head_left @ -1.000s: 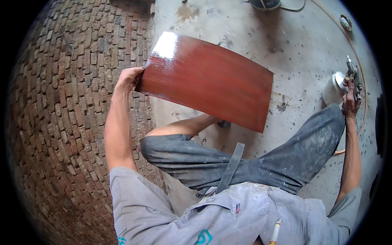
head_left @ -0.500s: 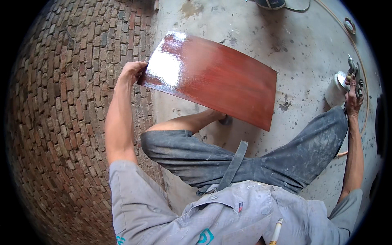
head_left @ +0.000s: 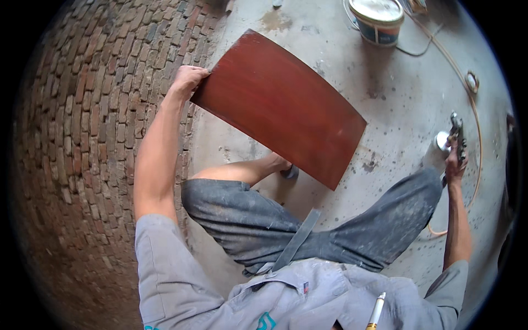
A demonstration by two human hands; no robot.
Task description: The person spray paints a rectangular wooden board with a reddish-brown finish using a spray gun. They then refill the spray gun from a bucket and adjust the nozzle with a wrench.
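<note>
I see left hand (head_left: 190, 78) closed on short edge of red panel (head_left: 280, 110); panel extends to hand's right, long axis slanting back toward body. Right hand (head_left: 455, 166) wrapped round spray gun (head_left: 456, 133); panel well apart, to its left. Left hand nearer; trigger pressure I cannot tell.

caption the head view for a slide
Left hand grips a reddish panel, right hand holds a spray gun; a bucket stands beyond.

Pale grey short-sleeved shirt (head_left: 330, 283) with teal marking (head_left: 265, 321), dusty dark-grey bottoms (head_left: 242, 212), grey strap (head_left: 297, 242)
</note>
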